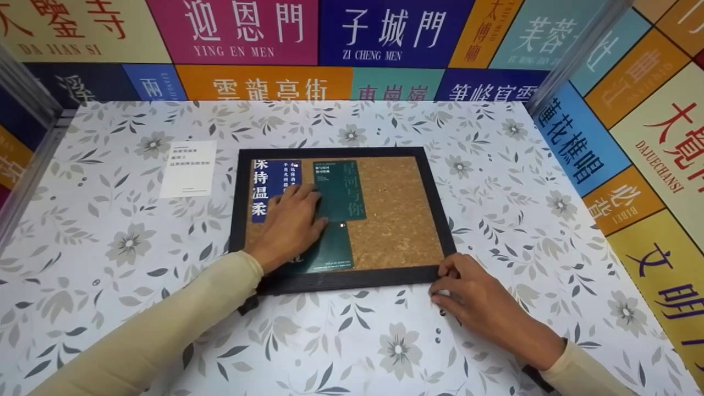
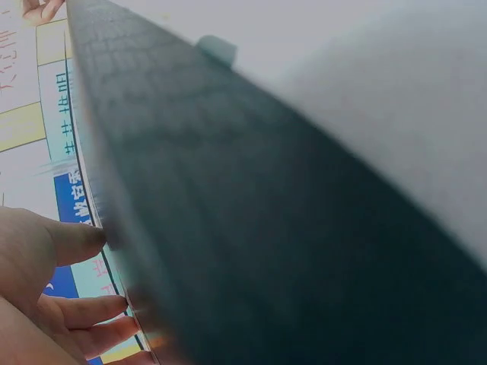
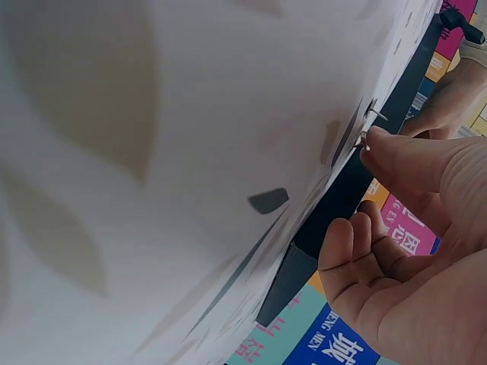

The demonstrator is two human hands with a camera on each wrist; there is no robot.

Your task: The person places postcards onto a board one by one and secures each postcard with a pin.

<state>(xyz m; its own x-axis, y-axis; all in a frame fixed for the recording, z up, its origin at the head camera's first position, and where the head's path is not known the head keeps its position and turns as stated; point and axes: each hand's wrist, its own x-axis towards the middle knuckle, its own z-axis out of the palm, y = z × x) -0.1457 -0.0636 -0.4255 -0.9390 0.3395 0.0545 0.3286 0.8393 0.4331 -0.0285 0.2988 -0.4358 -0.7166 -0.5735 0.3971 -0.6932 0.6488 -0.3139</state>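
Blk frame [image 1: 352,279] w/ speckled tan cork [image 1: 396,231], blue card [image 1: 275,179], dk grn cards [image 1: 339,192], wht tablecloth [image 1: 495,220] w/ gry floral

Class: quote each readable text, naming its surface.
"保持温柔": blue card
"星河与你": upper green card
"大鑒寺 DA JIAN SI": cream panel
"迎恩門 YING EN MEN": pink panel
"子城門 ZI CHENG MEN": indigo panel
"太傅廟": narrow panel
"芙蓉": mint panel
"溪": navy panel
"兩": blue panel
"雲龍亭街": orange panel
"東崗嶺": teal panel
"筆峰": purple panel
"蓮花樵唱": azure panel
"必背 BIBEI": small panel
"大覺 DAJUECHANSI": right cream panel
"文明": yellow panel
Unreadable: white card, remaining print.
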